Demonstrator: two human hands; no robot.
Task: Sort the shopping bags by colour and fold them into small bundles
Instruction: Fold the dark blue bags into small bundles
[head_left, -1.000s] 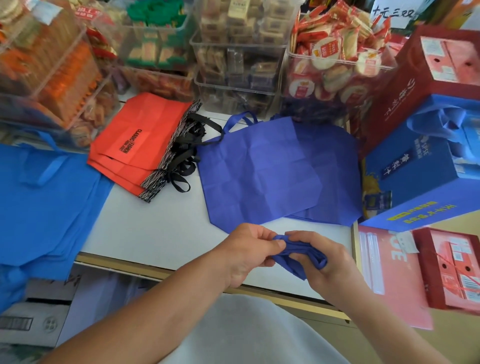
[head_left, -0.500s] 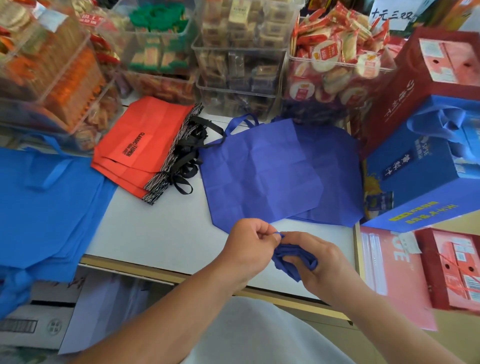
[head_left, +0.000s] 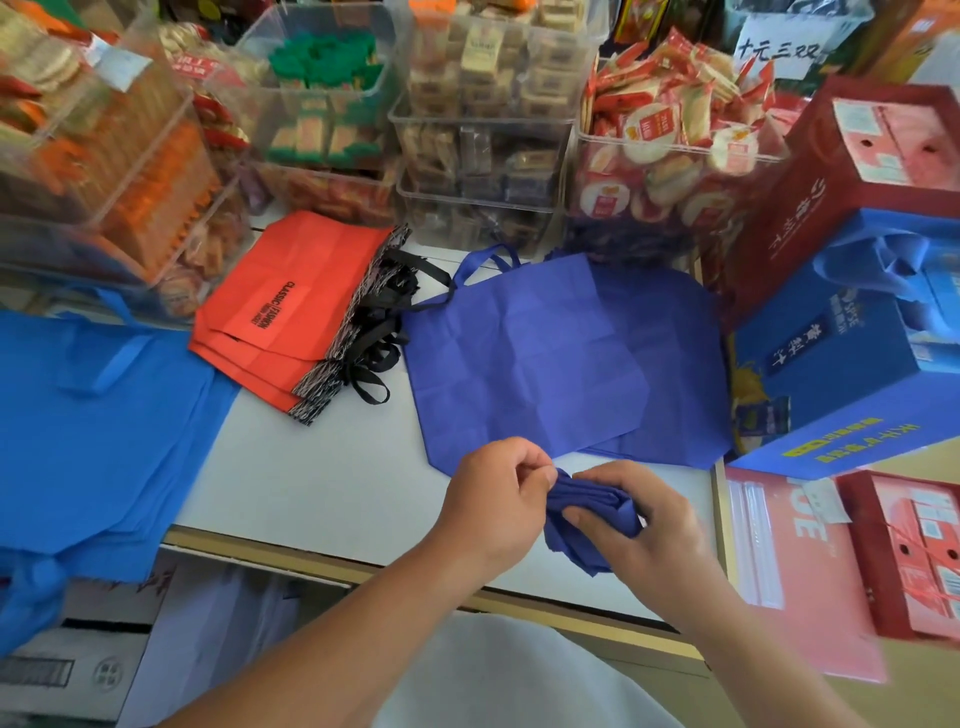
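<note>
A small dark blue bag bundle (head_left: 587, 512) sits between both hands above the white table's (head_left: 322, 483) front edge. My right hand (head_left: 649, 530) grips the bundle from the right, fingers curled round it. My left hand (head_left: 498, 493) pinches its left end. Behind them a pile of flat dark blue bags (head_left: 545, 353) lies on the table. A stack of red bags (head_left: 291, 306) with black ribbon handles lies to its left. Lighter blue bags (head_left: 88, 415) hang over the table's left edge.
Clear tubs of packaged snacks (head_left: 483, 130) line the back of the table. Blue and red gift boxes (head_left: 852, 332) stand at the right, with flat red boxes (head_left: 904, 551) lower down. A cardboard carton (head_left: 67, 670) sits below at the left.
The bundle has become tighter and more compact between my hands. My left hand's fingers have shifted on its left end. The bags on the table have not moved.
</note>
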